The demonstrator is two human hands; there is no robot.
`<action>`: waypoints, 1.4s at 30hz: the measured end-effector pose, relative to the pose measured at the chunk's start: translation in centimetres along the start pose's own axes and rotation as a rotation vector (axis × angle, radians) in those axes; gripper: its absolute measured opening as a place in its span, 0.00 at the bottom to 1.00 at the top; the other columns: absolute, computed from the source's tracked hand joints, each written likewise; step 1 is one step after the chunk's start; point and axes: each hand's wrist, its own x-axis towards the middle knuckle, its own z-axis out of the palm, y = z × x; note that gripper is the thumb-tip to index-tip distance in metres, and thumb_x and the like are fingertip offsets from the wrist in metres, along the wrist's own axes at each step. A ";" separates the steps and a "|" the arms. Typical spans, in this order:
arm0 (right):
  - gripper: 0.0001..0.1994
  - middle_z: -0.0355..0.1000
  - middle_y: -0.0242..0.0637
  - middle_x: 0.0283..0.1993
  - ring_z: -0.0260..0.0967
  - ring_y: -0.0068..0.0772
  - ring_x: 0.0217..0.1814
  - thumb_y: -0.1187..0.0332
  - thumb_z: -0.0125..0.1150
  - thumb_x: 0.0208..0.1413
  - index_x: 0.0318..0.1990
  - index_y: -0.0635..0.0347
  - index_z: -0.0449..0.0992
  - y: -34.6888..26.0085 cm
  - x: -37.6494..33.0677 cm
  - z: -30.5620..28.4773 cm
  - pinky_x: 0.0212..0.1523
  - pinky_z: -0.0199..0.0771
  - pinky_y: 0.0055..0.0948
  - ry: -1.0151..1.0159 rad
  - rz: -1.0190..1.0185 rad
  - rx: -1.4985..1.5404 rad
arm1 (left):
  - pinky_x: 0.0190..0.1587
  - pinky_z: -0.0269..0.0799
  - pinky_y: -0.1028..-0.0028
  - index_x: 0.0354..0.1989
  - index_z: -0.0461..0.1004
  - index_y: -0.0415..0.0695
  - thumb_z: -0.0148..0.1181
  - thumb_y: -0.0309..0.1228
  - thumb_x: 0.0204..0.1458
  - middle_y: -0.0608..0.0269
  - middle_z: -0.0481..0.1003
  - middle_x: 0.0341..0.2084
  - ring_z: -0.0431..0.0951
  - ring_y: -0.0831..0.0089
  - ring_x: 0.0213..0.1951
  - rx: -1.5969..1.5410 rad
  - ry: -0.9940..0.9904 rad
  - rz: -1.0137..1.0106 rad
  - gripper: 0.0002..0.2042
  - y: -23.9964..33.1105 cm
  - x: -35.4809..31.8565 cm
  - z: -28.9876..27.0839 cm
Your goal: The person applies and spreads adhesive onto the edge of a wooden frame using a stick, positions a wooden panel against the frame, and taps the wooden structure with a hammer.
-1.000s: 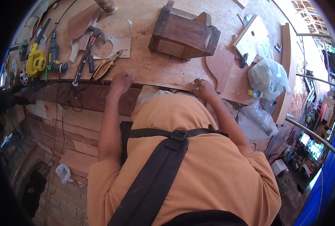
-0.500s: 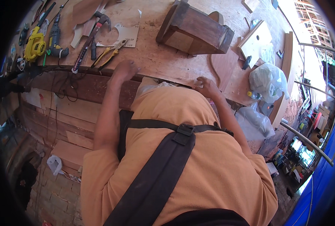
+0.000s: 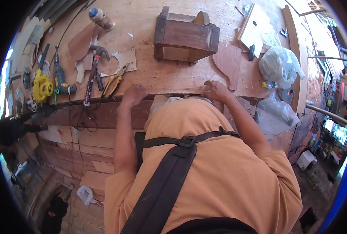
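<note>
My left hand (image 3: 135, 95) rests at the front edge of the wooden workbench (image 3: 173, 81), fingers loosely stretched and holding nothing. Its nearest tool is a pair of pliers (image 3: 119, 80) with yellow handles, spread on the bench. Farther left lies a claw hammer (image 3: 93, 74). My right hand (image 3: 217, 92) is at the same edge, thumb and index finger apart, with no object visible in it. Just beyond it sits a curved flat wooden piece (image 3: 229, 64). A dark wooden box-like frame (image 3: 187, 35) stands beyond both hands.
Left on the bench are a drill (image 3: 59, 76), a yellow power tool (image 3: 43, 86) and a bottle (image 3: 101, 19). A cut-out paper sheet (image 3: 126, 58) lies behind the pliers. Plastic bags (image 3: 280, 67) and a white board (image 3: 254, 25) occupy the right. Cords (image 3: 84, 119) hang below the edge.
The view has shifted, bringing the bottle at the back left into sight. Both hands remain at the bench edge, and the bench items appear unmoved.
</note>
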 end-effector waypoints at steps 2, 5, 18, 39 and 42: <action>0.31 0.75 0.61 0.49 0.72 0.59 0.55 0.49 0.67 0.49 0.54 0.67 0.75 0.1 -0.1 0.4 0.58 0.71 0.45 0.007 -0.003 0.009 | 0.63 0.65 0.61 0.59 0.69 0.31 0.66 0.48 0.50 0.36 0.72 0.55 0.71 0.46 0.59 -0.024 -0.011 -0.016 0.36 -0.5 0.0 0.0; 0.30 0.75 0.62 0.48 0.73 0.59 0.55 0.51 0.68 0.49 0.53 0.67 0.75 0.1 -0.7 0.6 0.56 0.71 0.46 0.058 -0.024 0.004 | 0.62 0.66 0.61 0.59 0.70 0.31 0.67 0.48 0.49 0.35 0.72 0.55 0.71 0.47 0.59 0.075 -0.023 0.003 0.36 0.1 0.3 -0.1; 0.27 0.76 0.59 0.42 0.74 0.59 0.49 0.53 0.71 0.45 0.48 0.66 0.77 0.7 -1.0 0.4 0.53 0.73 0.47 0.107 -0.027 0.046 | 0.65 0.63 0.62 0.59 0.71 0.35 0.66 0.50 0.50 0.34 0.61 0.64 0.67 0.46 0.63 0.243 -0.038 -0.060 0.34 1.3 -0.3 1.0; 0.19 0.76 0.59 0.38 0.75 0.59 0.45 0.60 0.68 0.48 0.41 0.67 0.76 3.5 -0.7 -0.4 0.48 0.74 0.49 0.097 -0.309 0.068 | 0.67 0.61 0.65 0.57 0.72 0.35 0.71 0.52 0.43 0.35 0.57 0.66 0.67 0.48 0.63 0.204 -0.039 -0.286 0.38 2.9 0.0 2.5; 0.19 0.76 0.59 0.38 0.75 0.59 0.45 0.60 0.68 0.48 0.40 0.67 0.76 3.8 -0.7 -0.5 0.47 0.74 0.50 0.094 -0.322 0.054 | 0.66 0.62 0.65 0.55 0.73 0.35 0.71 0.51 0.42 0.34 0.58 0.65 0.68 0.49 0.62 0.179 -0.011 -0.294 0.37 2.5 -0.2 2.9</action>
